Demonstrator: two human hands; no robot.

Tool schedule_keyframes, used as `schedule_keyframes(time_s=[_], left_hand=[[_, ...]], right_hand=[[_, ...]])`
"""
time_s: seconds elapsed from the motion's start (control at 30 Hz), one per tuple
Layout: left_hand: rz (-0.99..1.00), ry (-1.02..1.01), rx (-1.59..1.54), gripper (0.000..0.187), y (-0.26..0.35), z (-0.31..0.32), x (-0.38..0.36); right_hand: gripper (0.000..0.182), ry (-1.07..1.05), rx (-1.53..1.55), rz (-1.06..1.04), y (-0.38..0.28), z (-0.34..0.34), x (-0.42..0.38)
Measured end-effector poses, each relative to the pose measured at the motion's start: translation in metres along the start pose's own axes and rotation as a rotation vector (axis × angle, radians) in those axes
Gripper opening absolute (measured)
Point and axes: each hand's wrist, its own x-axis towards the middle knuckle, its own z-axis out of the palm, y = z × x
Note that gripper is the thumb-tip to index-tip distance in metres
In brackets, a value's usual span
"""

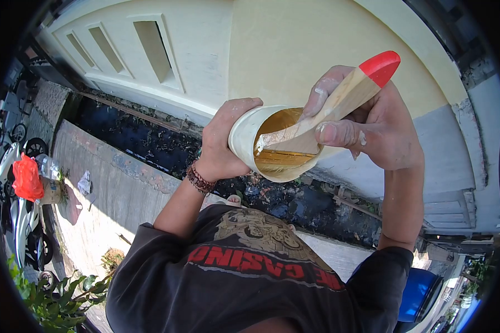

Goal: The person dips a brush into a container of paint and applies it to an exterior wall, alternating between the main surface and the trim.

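My left hand (pixel 223 141), with a beaded bracelet at the wrist, is wrapped around a white plastic cup (pixel 244 136) tilted on its side, its mouth facing me. Inside is yellowish paint (pixel 280 158). My right hand (pixel 375 125), spattered with paint, grips a wide paintbrush (pixel 339 102) by its wooden handle, which ends in a red tip (pixel 380 65). The bristles are pushed into the mouth of the cup. Both hands are held up in front of a cream-painted wall (pixel 294 44).
Below the wall runs a dark ditch (pixel 150 139) full of debris, with a concrete strip (pixel 111 183) beside it. Parked motorcycles and a red bag (pixel 26 177) stand at the left. A blue barrel (pixel 419 294) is at the lower right, plants (pixel 50 299) at the lower left.
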Motion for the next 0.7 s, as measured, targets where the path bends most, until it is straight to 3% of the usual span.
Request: schedule_keyframes(time_s=[0.2,0.23,0.3,0.37,0.6,0.67,0.7], left_hand=[[0.073,-0.002,0.011,0.076,-0.01,0.001,0.008],[0.087,0.009,-0.006,0.075,-0.013,0.001,0.01],[0.109,0.012,-0.024,0.075,-0.016,0.004,0.014],[0.133,0.018,-0.042,0.074,-0.019,0.005,0.018],[0.054,-0.071,-0.144,0.079,-0.014,0.0,0.015],[-0.156,-0.163,-0.301,0.087,-0.008,-0.003,0.007],[-0.147,-0.155,-0.3,0.087,-0.007,-0.004,0.003]], right_hand=[[0.034,0.037,-0.017,0.046,0.002,0.002,0.002],[0.032,0.11,-0.075,-0.141,0.011,0.005,0.004],[0.031,0.196,-0.134,-0.317,0.014,0.009,0.003],[0.029,0.272,-0.214,-0.382,0.002,0.017,-0.006],[0.02,0.373,-0.519,-0.308,-0.014,0.045,-0.027],[0.017,0.386,-0.643,-0.347,-0.01,0.053,-0.031],[0.015,0.395,-0.704,-0.367,-0.009,0.058,-0.033]])
